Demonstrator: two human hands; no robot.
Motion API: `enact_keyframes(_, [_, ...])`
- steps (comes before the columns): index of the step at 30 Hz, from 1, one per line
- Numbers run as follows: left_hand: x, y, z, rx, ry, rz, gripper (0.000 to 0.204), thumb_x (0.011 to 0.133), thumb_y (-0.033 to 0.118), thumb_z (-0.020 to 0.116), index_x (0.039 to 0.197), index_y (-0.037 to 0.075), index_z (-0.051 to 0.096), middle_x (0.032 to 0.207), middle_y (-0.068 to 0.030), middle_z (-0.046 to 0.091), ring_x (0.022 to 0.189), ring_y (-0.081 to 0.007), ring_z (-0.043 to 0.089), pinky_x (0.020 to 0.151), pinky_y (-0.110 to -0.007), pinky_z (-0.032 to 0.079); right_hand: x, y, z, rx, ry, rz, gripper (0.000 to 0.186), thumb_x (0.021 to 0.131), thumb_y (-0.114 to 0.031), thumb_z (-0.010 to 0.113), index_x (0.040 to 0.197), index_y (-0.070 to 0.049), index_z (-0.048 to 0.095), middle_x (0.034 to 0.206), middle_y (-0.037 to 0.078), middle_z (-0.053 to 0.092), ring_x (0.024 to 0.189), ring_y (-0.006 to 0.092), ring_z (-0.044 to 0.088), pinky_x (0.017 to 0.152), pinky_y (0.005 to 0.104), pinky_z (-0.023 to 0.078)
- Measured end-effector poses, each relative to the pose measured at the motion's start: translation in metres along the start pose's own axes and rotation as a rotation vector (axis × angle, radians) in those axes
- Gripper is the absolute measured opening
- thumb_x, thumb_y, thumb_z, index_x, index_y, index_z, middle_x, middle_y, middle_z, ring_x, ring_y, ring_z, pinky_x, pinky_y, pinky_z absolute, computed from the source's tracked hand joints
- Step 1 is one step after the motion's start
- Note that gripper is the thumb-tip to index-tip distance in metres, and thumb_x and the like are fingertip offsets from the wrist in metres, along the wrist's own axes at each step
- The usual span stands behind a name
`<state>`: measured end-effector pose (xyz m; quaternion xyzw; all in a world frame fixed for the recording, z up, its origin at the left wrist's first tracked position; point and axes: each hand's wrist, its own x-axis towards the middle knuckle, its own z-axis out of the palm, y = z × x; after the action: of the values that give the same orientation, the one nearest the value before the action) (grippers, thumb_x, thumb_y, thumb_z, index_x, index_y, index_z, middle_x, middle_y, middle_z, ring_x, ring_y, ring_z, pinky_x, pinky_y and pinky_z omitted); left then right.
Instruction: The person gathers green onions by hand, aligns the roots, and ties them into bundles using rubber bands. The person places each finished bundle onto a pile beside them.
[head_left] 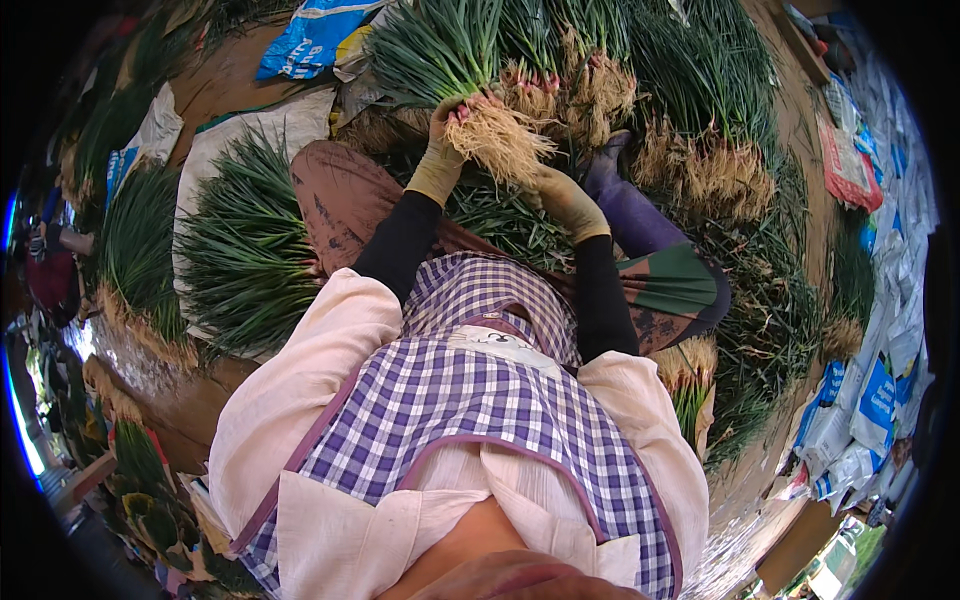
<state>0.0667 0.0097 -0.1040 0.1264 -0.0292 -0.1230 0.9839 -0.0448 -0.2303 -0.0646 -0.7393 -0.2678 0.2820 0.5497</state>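
Observation:
My left hand (440, 158), in a yellowish work glove, is closed round a bunch of spring onions (475, 85). Their green leaves point up and away, and the reddish bulbs sit just beside my fingers. A thick mass of pale roots (500, 140) hangs toward my right hand (570, 205). That hand, gloved alike, is curled at the root tips, its fingers partly hidden by them. Loose green leaves (510, 225) lie beneath both hands, between my legs.
More bunches of spring onions (710, 160) lie ahead and to the right, roots toward me. A large bunch (250, 240) rests on a white sack (190, 225) at my left. Trimmed leaves (770, 330) are heaped on the right; blue and white plastic bags (880, 400) lie beyond them.

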Motion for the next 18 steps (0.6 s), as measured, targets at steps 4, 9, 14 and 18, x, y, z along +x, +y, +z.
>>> enact_keyframes(4, [-0.025,-0.015,0.045,-0.057,-0.116,0.047,0.022,0.090,0.008,0.047,0.095,0.002,0.068,0.077,-0.0095,0.067,0.075,-0.0229,0.065,0.084,-0.049,0.053,-0.064,0.066,-0.043,-0.349,0.400,0.534,0.030,0.079,-0.019,0.066,0.103,-0.001,0.062,0.087,0.006,0.066,0.074,0.0244,0.064,0.072,0.0348,0.051])
enact_keyframes(9, [-0.045,-0.007,0.015,-0.062,-0.218,-0.107,0.022,0.086,0.013,0.053,0.097,0.000,0.067,0.102,-0.0183,0.065,0.100,-0.0360,0.060,0.094,-0.053,0.047,0.002,-0.028,-0.041,-0.570,0.518,-0.254,0.030,0.083,0.001,0.053,0.110,-0.008,0.061,0.111,0.012,0.060,0.097,0.0262,0.060,0.086,0.0333,0.048])
enact_keyframes(14, [-0.054,-0.018,0.074,-0.067,0.064,-0.239,0.017,0.081,0.009,0.054,0.076,-0.002,0.065,0.071,-0.0140,0.065,0.073,-0.0289,0.062,0.087,-0.045,0.050,0.059,-0.080,-0.051,-0.233,0.544,0.072,0.049,0.084,-0.039,0.063,0.111,0.001,0.061,0.105,0.011,0.065,0.094,0.0179,0.059,0.081,0.0295,0.045])
enact_keyframes(18, [-0.027,-0.023,0.100,0.022,-0.031,-0.326,0.024,0.085,0.014,0.050,0.098,-0.004,0.059,0.096,-0.0165,0.064,0.089,-0.0275,0.062,0.089,-0.043,0.049,0.065,-0.059,-0.059,0.498,0.736,0.090,0.021,0.087,-0.019,0.059,0.100,-0.002,0.065,0.086,0.009,0.064,0.070,0.0169,0.061,0.070,0.0330,0.052])
